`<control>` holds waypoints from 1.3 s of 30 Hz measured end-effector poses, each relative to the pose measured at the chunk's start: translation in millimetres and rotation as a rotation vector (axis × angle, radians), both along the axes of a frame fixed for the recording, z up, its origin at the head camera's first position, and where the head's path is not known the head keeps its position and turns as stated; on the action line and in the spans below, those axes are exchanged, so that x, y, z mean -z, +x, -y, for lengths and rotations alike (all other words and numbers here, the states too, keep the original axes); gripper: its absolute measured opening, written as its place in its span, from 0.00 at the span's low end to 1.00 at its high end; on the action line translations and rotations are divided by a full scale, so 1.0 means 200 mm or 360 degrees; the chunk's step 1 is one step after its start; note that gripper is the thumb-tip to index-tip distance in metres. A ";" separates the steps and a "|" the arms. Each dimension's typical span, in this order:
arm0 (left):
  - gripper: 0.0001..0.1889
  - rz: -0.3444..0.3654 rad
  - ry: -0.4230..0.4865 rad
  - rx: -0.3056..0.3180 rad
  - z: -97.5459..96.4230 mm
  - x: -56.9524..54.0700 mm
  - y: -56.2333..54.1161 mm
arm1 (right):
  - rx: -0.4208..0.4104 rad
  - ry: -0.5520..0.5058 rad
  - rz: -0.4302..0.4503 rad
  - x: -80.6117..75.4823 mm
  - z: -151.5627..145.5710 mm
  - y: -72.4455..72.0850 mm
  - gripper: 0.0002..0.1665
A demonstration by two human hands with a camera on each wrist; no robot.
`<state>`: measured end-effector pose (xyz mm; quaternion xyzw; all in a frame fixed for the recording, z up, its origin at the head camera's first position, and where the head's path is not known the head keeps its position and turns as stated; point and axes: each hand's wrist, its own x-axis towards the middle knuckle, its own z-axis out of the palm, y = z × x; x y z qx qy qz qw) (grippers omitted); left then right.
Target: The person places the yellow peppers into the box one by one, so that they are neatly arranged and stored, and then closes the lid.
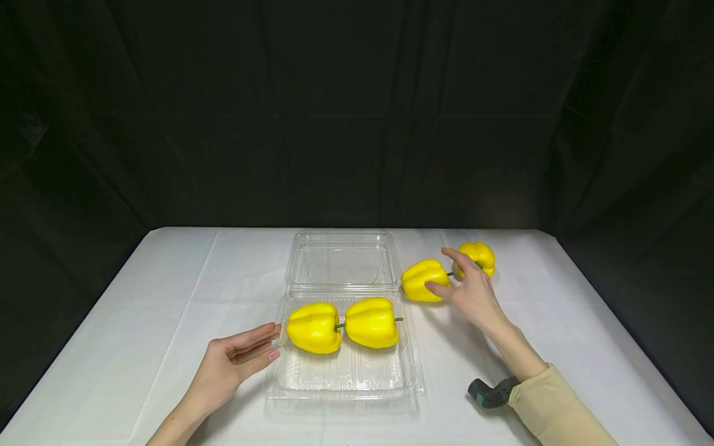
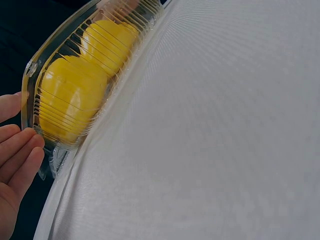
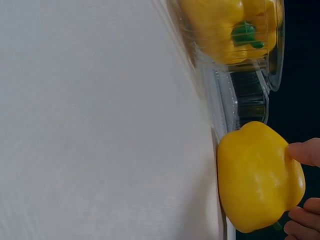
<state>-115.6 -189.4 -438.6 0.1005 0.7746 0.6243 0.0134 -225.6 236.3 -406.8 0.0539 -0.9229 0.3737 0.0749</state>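
A clear plastic clamshell container [image 1: 346, 378] lies unfolded, its lid [image 1: 343, 272] behind its base. Two yellow bell peppers with green stems, the left pepper [image 1: 313, 328] and the right pepper [image 1: 372, 323], lie on their sides in the base. My left hand [image 1: 231, 362] is at the base's left edge, thumb and fingers extended and apart; the fingertips [image 2: 35, 140] appear to touch the rim. Right of the container lies a third bell pepper [image 1: 423, 280]. My right hand [image 1: 471, 294] spreads around its stem end, and the thumb [image 3: 306, 151] appears to touch it.
A fourth yellow bell pepper [image 1: 478, 257] lies further back on the right, partly behind my right hand. White cloth [image 1: 167, 310] covers the table. Black curtains [image 1: 357, 124] enclose the back and sides. A dark grey device [image 1: 491, 394] sits at my right wrist.
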 end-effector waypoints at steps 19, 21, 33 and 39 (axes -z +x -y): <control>0.26 -0.0004 0.0040 0.0024 0.00 0.00 0.00 | -0.0061 -0.0019 0.0102 0.04 -0.01 -0.02 0.48; 0.26 -0.0012 0.0036 0.0027 0.00 0.00 0.00 | -0.0066 -0.0017 0.0102 0.04 0.00 -0.02 0.48; 0.26 -0.0055 0.0017 0.0029 0.01 0.01 0.00 | -0.0092 -0.0040 0.0112 0.06 0.00 -0.02 0.46; 0.26 -0.0061 0.0008 0.0024 0.01 0.01 -0.01 | -0.0091 -0.0046 0.0094 0.07 -0.01 -0.02 0.45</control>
